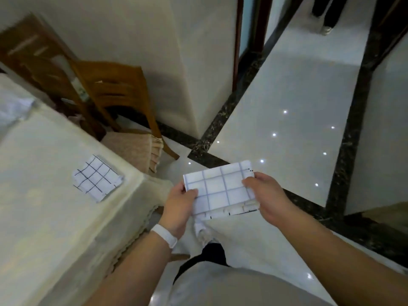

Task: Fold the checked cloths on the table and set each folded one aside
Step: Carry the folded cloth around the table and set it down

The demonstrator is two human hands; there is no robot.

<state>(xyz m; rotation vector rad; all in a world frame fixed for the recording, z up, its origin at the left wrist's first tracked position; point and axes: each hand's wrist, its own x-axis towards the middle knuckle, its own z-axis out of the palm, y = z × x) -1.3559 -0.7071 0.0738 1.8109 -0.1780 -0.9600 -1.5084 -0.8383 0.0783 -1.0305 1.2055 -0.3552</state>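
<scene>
A folded white cloth with pale blue checks (223, 188) is held in the air to the right of the table, over the floor. My left hand (180, 205) pinches its left edge and my right hand (268, 195) pinches its right edge. A second folded checked cloth (97, 177), white with dark lines, lies flat on the table (44, 206) near the table's right corner. At the far left edge a crumpled pale cloth (13, 113) lies on the table, blurred.
The table carries a cream tablecloth with a scalloped hem. Two wooden chairs (114, 93) stand behind it, one with a pink cushion. A white pillar (198, 62) rises beyond. Glossy floor tiles with dark borders spread to the right; another person's legs (326, 12) show at the top.
</scene>
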